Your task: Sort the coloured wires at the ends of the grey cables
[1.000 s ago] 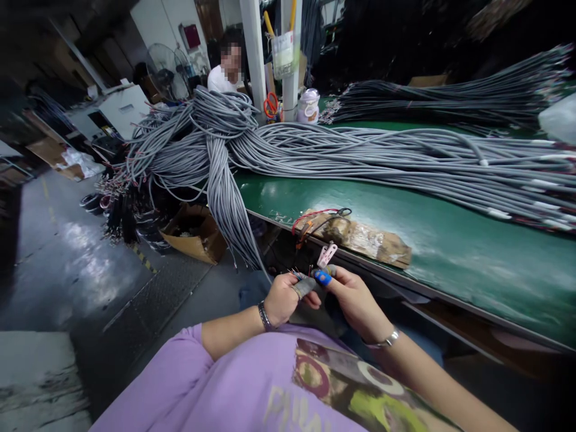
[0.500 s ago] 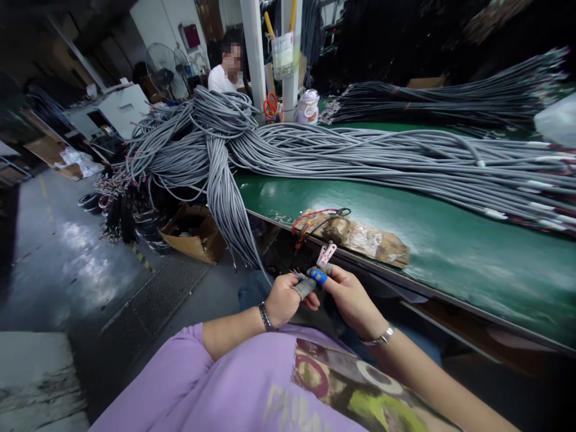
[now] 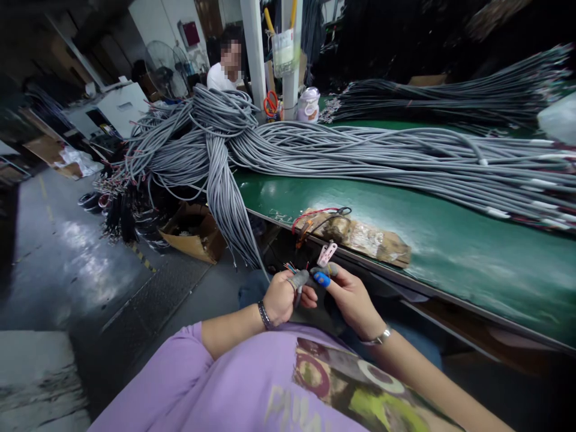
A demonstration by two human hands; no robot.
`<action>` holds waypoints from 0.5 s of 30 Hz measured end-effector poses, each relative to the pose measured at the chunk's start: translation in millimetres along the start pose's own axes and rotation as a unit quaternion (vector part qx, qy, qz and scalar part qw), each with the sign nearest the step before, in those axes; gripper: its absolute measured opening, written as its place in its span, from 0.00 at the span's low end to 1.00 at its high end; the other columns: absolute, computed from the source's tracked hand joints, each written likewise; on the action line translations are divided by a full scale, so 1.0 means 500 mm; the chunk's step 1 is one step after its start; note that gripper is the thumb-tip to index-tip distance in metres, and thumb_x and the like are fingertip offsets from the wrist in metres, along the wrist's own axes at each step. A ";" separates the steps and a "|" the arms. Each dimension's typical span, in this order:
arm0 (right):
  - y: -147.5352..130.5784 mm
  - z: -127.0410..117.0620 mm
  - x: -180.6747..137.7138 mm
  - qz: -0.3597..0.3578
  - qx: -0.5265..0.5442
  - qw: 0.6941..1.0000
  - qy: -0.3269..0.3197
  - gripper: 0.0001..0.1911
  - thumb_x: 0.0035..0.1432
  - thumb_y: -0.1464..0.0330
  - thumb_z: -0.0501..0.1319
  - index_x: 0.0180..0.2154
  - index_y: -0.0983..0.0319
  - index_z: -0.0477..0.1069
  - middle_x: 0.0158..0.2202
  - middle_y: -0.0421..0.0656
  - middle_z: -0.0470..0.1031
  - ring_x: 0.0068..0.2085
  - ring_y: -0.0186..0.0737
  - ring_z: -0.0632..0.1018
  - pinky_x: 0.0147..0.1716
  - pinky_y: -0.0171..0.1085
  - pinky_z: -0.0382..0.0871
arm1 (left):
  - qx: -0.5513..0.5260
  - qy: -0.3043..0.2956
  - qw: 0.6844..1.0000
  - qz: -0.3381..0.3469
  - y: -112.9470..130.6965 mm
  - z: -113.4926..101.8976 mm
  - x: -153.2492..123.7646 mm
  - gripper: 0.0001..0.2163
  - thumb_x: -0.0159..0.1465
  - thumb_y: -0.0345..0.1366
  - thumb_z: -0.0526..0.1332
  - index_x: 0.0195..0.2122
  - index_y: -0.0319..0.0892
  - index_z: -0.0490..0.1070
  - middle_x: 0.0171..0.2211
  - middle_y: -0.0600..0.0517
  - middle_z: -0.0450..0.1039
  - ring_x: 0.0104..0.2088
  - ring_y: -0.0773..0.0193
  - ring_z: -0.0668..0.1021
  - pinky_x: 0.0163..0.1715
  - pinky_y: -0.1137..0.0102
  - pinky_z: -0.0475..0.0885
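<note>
My left hand (image 3: 279,296) is closed round the end of a grey cable (image 3: 234,228). Thin coloured wires (image 3: 291,267) fan out above the fingers, one of which wears a grey cot. My right hand (image 3: 348,295) sits just to the right, fingers pinched; its thumb has a blue cot. It holds a small pale pink tool or clip (image 3: 327,254) that sticks up above the fingers. The two hands almost touch below the green bench's (image 3: 432,240) front edge.
A thick mass of grey cables (image 3: 342,153) lies across the bench and droops off its left end. A taped cardboard strip (image 3: 360,237) lies near the edge. A cardboard box (image 3: 191,231) sits on the floor. Another person (image 3: 225,69) sits behind the cables, beside a fan (image 3: 165,71).
My left hand has shifted slightly up and left, drawing the wire ends a little away from my right hand. Otherwise the scene is unchanged.
</note>
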State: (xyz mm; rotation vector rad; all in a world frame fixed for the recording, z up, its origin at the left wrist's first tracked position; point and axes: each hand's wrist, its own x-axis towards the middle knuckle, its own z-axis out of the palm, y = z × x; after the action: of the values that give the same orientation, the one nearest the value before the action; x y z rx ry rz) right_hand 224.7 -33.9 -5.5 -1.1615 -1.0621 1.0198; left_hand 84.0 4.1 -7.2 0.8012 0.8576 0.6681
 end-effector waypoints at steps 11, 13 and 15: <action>-0.008 -0.010 -0.018 -0.049 -0.074 0.995 0.054 0.04 0.50 0.65 0.67 0.30 0.57 0.76 0.34 0.44 0.72 0.36 0.43 0.71 0.38 0.43 0.65 | 0.005 0.003 1.000 -0.003 0.001 0.007 0.002 0.25 0.46 0.56 0.68 0.30 0.37 0.68 0.16 0.51 0.71 0.16 0.65 0.74 0.17 0.74 0.65; -0.001 -0.011 -0.011 0.068 0.036 0.996 0.037 0.06 0.48 0.63 0.68 0.27 0.58 0.75 0.29 0.42 0.72 0.31 0.41 0.71 0.35 0.42 0.65 | 0.028 -0.014 0.999 -0.005 0.001 0.006 -0.001 0.25 0.47 0.56 0.67 0.29 0.36 0.70 0.17 0.51 0.71 0.15 0.67 0.73 0.18 0.73 0.66; 0.002 -0.011 -0.002 0.170 0.132 0.976 0.017 0.09 0.45 0.63 0.69 0.24 0.60 0.73 0.23 0.40 0.70 0.27 0.38 0.69 0.30 0.40 0.64 | 0.052 -0.031 0.998 -0.007 0.003 0.005 -0.005 0.25 0.47 0.57 0.67 0.28 0.34 0.71 0.17 0.50 0.71 0.15 0.68 0.72 0.18 0.74 0.66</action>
State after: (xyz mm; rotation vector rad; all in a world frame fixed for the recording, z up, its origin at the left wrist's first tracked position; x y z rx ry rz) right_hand 229.5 -36.0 -7.0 -1.1576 -0.6845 1.3589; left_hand 84.7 2.1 -4.1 0.9033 0.8452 0.5861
